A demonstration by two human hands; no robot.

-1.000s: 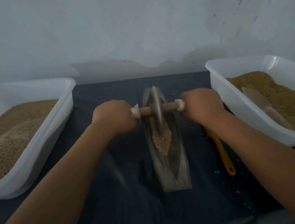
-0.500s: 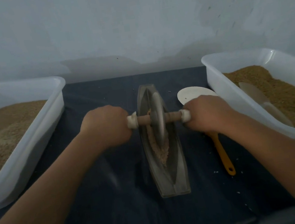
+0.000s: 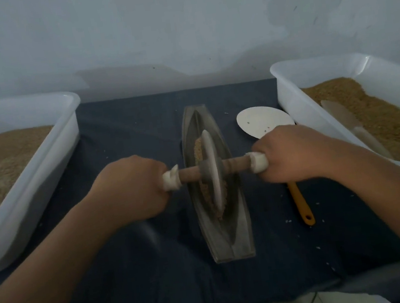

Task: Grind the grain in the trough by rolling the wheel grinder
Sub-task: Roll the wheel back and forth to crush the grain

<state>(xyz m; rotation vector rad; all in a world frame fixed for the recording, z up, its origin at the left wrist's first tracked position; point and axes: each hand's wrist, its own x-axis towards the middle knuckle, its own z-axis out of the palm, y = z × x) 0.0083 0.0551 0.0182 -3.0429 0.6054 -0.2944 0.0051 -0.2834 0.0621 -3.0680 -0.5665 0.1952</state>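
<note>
A grey boat-shaped trough (image 3: pixel 239 235) lies lengthwise on the dark cloth in the middle. The wheel grinder (image 3: pixel 214 172) stands upright in its groove near the trough's middle, on a wooden axle with white end caps. My left hand (image 3: pixel 132 189) grips the left end of the axle and my right hand (image 3: pixel 294 153) grips the right end. Brown grain (image 3: pixel 200 148) lies in the groove beside and under the wheel, partly hidden by it.
A white tub of grain (image 3: pixel 42 168) stands at the left and another white tub (image 3: pixel 297 101) at the right, with a scoop (image 3: pixel 343 115) lying in it. A white spoon with an orange handle (image 3: pixel 264 120) lies right of the trough. A wall rises behind.
Both hands have drawn the wheel from the far end of the trough toward me, to about its middle. The white spoon, hidden before by my right hand, now shows.
</note>
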